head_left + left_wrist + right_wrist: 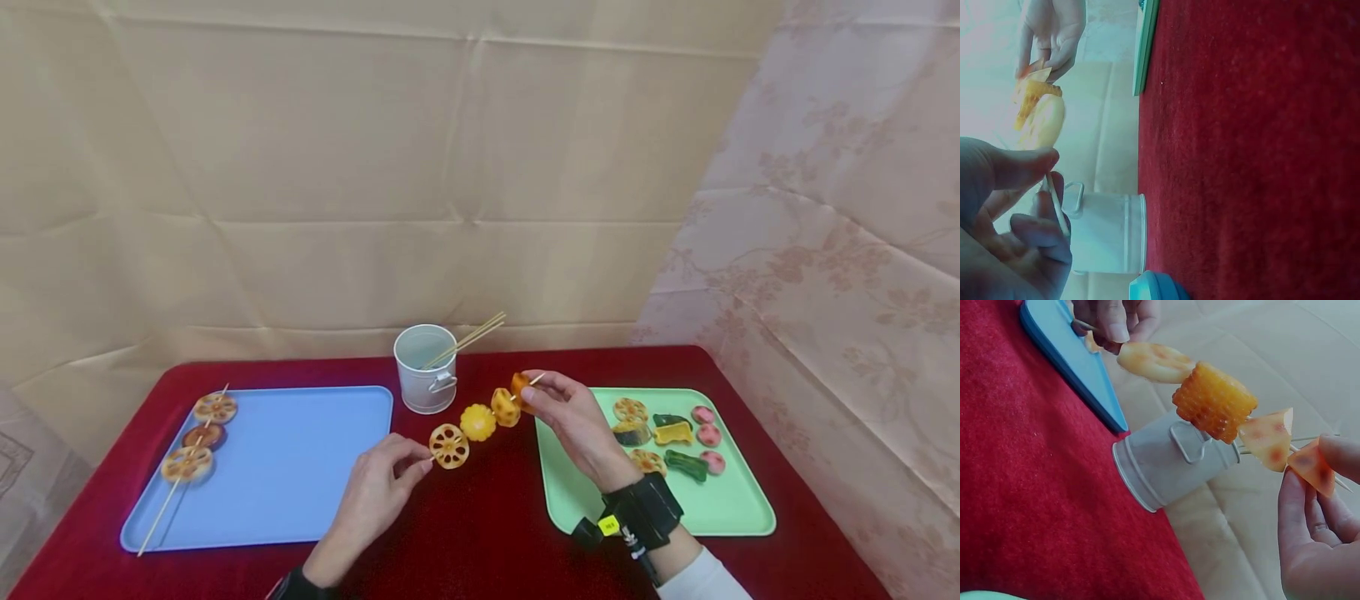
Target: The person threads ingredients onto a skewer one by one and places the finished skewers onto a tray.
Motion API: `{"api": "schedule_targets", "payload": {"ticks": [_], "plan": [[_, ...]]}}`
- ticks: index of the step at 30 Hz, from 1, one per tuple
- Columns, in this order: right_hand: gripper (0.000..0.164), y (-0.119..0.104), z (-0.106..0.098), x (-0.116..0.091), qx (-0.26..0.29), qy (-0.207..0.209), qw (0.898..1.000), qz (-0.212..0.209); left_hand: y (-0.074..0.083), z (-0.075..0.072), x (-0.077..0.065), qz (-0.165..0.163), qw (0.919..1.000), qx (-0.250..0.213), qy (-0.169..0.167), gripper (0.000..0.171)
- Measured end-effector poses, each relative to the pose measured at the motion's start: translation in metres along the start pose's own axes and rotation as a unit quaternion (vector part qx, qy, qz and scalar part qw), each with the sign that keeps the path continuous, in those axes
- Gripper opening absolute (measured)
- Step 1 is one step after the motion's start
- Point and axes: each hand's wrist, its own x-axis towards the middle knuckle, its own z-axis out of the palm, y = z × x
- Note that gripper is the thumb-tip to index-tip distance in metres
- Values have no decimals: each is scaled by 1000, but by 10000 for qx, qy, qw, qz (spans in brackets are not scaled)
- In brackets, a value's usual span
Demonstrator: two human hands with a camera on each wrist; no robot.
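Note:
Between my two hands a bamboo skewer (1057,212) is held up, threaded with toy food. From the left come a lotus root slice (449,447), a corn piece (477,423), a pale wedge with brown spots (1269,439) and an orange wedge (1313,467). My left hand (381,482) pinches the skewer's bare end just beside the lotus root. With thumb and fingertips my right hand (577,423) grips the orange wedge, and the skewer's tip sticks out past it. The pieces hang above the red cloth, apart from the table.
A blue tray (300,467) at left bears a finished-looking skewer (161,518) with two lotus slices and a brown round. Behind stands a white bucket (425,387) with several skewers (480,333). A green tray (738,500) at right holds several loose toy foods, partly behind my right wrist.

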Motion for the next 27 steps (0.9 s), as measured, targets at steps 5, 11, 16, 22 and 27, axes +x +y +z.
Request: {"api": "schedule_targets", "payload": {"ticks": [5, 11, 16, 22, 27], "plan": [[33, 1, 2, -1, -23, 34, 10000, 15, 1, -1, 1, -199, 9998, -14, -41, 3], [36, 3, 3, -2, -190, 101, 9996, 173, 3, -1, 0, -497, 9981, -264, -234, 6], [37, 2, 3, 0, -260, 53, 9996, 138, 5, -1, -2, -511, 9979, -309, -263, 11], [46, -2, 0, -1, -372, -198, 9991, 45, 4, -4, -5, -488, 9980, -381, -101, 11], [49, -8, -8, -5, -562, -211, 9981, -126, -1, -17, -8, -691, 9965, -476, -26, 9]]}}
